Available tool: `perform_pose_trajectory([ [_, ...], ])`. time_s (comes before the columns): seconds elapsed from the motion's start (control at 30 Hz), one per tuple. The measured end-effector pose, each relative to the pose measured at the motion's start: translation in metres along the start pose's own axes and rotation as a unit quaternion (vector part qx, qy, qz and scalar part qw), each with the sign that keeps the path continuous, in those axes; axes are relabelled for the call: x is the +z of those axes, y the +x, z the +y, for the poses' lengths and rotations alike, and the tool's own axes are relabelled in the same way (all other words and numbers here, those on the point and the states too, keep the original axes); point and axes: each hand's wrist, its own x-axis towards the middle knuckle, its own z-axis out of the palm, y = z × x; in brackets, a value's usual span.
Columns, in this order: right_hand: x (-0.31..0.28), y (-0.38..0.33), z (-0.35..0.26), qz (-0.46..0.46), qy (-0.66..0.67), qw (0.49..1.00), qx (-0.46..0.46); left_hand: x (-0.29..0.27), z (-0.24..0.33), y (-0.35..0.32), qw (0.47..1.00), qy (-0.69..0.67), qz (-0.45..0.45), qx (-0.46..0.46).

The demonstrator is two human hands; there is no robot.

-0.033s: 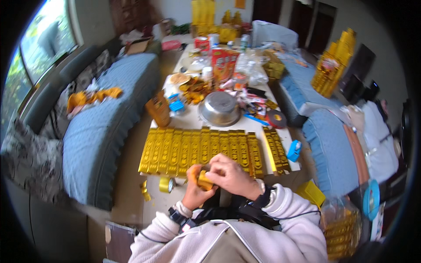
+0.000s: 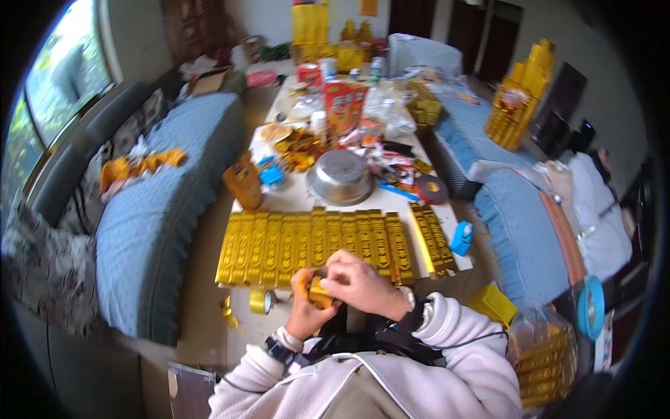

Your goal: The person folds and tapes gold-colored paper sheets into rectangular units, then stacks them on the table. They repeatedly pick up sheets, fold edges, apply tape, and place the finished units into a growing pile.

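Note:
In front of my body, over the near edge of the table, I hold a small gold folded piece (image 2: pixel 320 296), its exact kind partly hidden by my fingers. My left hand (image 2: pixel 306 313) is closed around it from the left, thumb beneath. The fingers of my right hand (image 2: pixel 361 285) are bent and pinched together at its upper right side. Just beyond both hands, a row of gold printed strip-like packets (image 2: pixel 299 246) lies side by side along the table. A roll of gold-yellow tape (image 2: pixel 260 302) rests left of my left hand.
Beyond the row stand a metal bowl (image 2: pixel 340 177), a red pouch (image 2: pixel 344 105) and a brown carton (image 2: pixel 242 183). Right of it lie more gold strips (image 2: pixel 431 241) and a blue object (image 2: pixel 461 238). Blue-covered sofas (image 2: pixel 171 202) flank the table. A bag of gold packets (image 2: pixel 543 366) sits lower right.
The view has shifted slightly, so the table appears a little lower and further left. My right fingers have moved slightly downward at the gold piece, which stays in my left hand.

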Motion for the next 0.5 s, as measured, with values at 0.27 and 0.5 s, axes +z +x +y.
perform_pose_trajectory([
  [0.27, 0.011, -0.009, 0.010, -0.065, -0.017, 0.993, 0.092, -0.006, -0.009, -0.015, 1.000, 0.014, -0.002, 0.002],
  [0.5, 0.015, -0.011, -0.001, -0.064, -0.059, 0.992, 0.091, -0.017, -0.007, -0.025, 0.988, 0.063, 0.049, 0.129],
])
